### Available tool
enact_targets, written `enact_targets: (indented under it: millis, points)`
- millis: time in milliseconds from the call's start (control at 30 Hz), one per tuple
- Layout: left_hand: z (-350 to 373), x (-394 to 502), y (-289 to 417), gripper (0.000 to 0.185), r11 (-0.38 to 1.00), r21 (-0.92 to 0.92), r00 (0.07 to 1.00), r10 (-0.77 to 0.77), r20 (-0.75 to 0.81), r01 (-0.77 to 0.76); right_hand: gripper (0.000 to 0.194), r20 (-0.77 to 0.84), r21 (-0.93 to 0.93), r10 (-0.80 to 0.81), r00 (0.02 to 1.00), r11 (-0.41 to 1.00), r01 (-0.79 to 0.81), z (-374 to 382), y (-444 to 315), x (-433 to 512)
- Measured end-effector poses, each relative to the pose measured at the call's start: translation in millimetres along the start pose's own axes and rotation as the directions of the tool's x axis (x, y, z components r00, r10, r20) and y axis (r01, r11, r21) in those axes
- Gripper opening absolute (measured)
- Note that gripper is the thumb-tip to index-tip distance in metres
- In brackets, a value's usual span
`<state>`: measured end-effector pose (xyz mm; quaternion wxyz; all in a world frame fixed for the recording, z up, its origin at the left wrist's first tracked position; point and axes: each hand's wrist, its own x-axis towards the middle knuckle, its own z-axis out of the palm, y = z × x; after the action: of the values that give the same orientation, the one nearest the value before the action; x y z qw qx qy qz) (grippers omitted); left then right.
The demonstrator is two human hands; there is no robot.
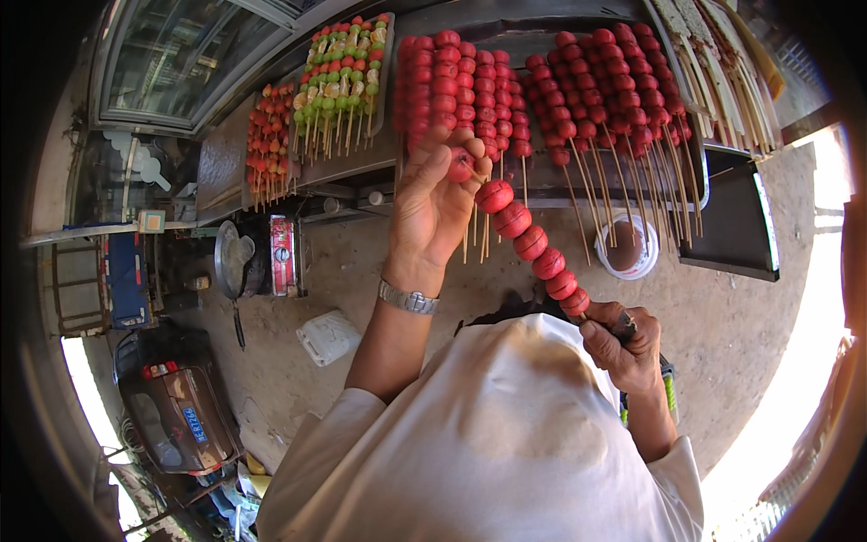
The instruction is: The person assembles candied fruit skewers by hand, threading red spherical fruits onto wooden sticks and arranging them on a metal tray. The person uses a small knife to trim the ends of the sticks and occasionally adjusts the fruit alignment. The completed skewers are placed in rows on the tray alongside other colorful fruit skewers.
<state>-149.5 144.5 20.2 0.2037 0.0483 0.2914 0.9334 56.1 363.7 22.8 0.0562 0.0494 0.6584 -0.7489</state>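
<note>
A wooden skewer threaded with several round red hawthorn fruits (530,242) slants across the view in front of my chest. My right hand (626,345) grips its lower end, just below the last fruit. Something dark (623,326) shows at the fingers there, too unclear to name. Between the fingertips of my left hand (437,190) is a single hawthorn fruit (460,164) at the skewer's upper tip, a gap apart from the others. A metal-band wristwatch (408,298) circles my left wrist. Beyond my left hand, rows of similar red fruit skewers (485,95) lie on the counter.
More red skewers (609,81) lie on a metal tray, sticks overhanging its edge. Mixed-fruit skewers (342,74) and strawberry skewers (269,139) lie left. A white bucket (630,267), portable gas stove (283,254), pan (230,261) and plastic jug (328,337) stand below. A vehicle (179,406) is lower left.
</note>
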Motion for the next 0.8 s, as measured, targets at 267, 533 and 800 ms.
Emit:
enact_targets:
  millis: [267,533,800]
  points:
    - [-6,0,2,0.026,0.957,0.241,0.984,0.133,0.117,-0.158,0.015,0.018,-0.128,-0.031,0.999,0.991,0.033,2,-2,2]
    - [10,2,-5,0.031,0.847,0.438,0.953,0.263,0.149,-0.302,0.016,-0.006,-0.198,-0.019,1.000,0.980,0.018,13,-6,0]
    - [17,8,7,0.057,0.755,0.587,0.944,0.127,0.304,-0.291,0.019,0.057,-0.272,0.058,0.997,0.961,-0.040,4,-22,0]
